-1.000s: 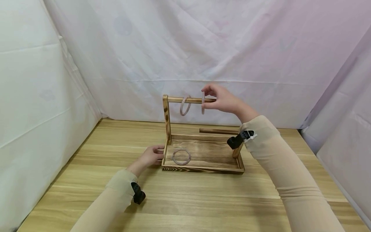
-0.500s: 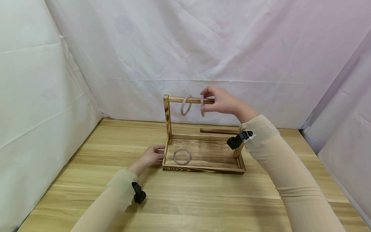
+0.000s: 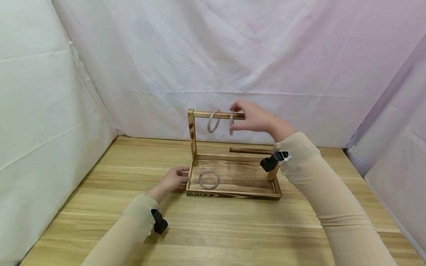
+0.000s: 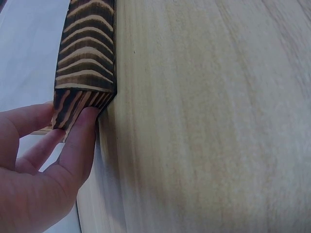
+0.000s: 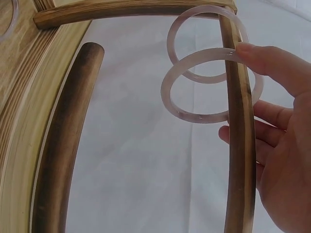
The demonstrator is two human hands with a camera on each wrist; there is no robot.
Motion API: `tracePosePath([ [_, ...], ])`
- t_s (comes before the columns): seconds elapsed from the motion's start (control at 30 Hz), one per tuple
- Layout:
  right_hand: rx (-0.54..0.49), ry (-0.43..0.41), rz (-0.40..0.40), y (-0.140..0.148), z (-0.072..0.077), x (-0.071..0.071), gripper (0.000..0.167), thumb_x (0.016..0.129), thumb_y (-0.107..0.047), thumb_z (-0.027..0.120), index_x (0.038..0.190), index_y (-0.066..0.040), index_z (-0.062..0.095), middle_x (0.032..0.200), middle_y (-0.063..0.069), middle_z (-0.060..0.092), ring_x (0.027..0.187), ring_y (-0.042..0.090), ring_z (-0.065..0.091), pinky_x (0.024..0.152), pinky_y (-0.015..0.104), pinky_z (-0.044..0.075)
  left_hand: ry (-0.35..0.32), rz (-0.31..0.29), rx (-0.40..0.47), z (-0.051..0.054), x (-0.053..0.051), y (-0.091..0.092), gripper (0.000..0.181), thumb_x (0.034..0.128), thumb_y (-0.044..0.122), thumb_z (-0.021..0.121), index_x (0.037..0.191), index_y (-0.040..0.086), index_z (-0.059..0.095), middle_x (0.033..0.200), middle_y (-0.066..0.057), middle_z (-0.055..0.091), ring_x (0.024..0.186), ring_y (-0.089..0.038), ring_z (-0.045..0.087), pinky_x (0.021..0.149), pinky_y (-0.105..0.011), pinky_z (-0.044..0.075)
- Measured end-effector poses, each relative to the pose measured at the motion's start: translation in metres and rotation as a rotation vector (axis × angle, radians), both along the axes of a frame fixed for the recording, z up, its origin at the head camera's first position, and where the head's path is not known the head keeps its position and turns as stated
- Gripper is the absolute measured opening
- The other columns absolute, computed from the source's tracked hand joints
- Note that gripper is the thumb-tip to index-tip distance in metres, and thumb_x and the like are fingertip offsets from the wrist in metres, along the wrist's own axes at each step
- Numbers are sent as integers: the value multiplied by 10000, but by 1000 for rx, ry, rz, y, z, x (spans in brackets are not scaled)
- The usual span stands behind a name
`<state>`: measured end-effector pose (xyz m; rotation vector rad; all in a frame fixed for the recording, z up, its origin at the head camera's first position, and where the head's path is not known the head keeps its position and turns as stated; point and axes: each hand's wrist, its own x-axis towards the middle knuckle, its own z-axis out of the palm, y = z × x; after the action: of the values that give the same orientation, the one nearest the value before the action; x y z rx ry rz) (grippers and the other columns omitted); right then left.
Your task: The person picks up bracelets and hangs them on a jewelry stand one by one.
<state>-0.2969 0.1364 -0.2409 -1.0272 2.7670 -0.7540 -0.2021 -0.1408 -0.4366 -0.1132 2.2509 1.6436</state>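
Note:
My right hand (image 3: pixel 253 117) pinches a pale translucent bangle (image 3: pixel 231 127) between thumb and fingers. The right wrist view shows this bangle (image 5: pixel 194 118) encircling the top bar (image 5: pixel 240 160) of the wooden stand. Farther left on the bar hangs a second bangle (image 3: pixel 209 127), apart from the hand. A third bangle (image 3: pixel 208 187) lies flat in the left part of the stand's tray (image 3: pixel 246 173). My left hand (image 3: pixel 173 178) touches the tray's left end with extended fingers. In the left wrist view its fingertips (image 4: pixel 87 114) rest against the striped wood of that end.
A dark wooden rod (image 3: pixel 249 150) lies on the table (image 3: pixel 213 229) behind the tray. The stand's left post (image 3: pixel 192 138) rises from the tray. White cloth (image 3: pixel 159 74) hangs around the back and sides.
My right hand has lowered slightly and shifted a little left with the bangle it pinches. The left hand stays at the tray's end.

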Motion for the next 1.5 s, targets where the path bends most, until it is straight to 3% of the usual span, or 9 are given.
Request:
tracePosePath([
  [0.37,-12,62,-37,0,3,1,689,830,-319,700,1378,-44,387,1424,152,397,1349,308,333,1112,481,289,-9,2,6,0,-2,-1,483,933,3,507,1391,-64,371,1267,-318,506,1060,-355,602,805,-422,559],
  [0.73,-82,145,-35,2,7,13,657,873,-410,631,1410,-132,374,1482,75,330,1396,262,263,1125,497,257,-16,-3,9,2,-2,-3,500,938,10,505,1405,-63,344,1292,-323,480,1111,-398,564,821,-431,552],
  [0.9,-136,222,26,4,4,22,598,877,-330,649,1383,-117,412,1454,91,368,1378,261,291,1116,492,272,-15,-7,15,2,-3,-4,501,937,7,501,1405,-69,339,1294,-328,478,1123,-408,555,829,-440,548],
  [1.13,-216,349,183,6,-7,35,593,819,-186,713,1335,-32,465,1352,164,471,1268,306,401,1067,498,318,-15,-6,10,3,-3,-3,497,938,8,500,1403,-71,341,1284,-324,487,1114,-402,563,822,-432,551],
  [1.5,-186,311,230,10,-21,50,675,822,-237,712,1408,-110,403,1479,114,359,1369,270,319,1097,500,309,-11,4,4,2,-3,-4,491,935,2,498,1398,-69,352,1278,-322,493,1110,-394,567,831,-433,549],
])
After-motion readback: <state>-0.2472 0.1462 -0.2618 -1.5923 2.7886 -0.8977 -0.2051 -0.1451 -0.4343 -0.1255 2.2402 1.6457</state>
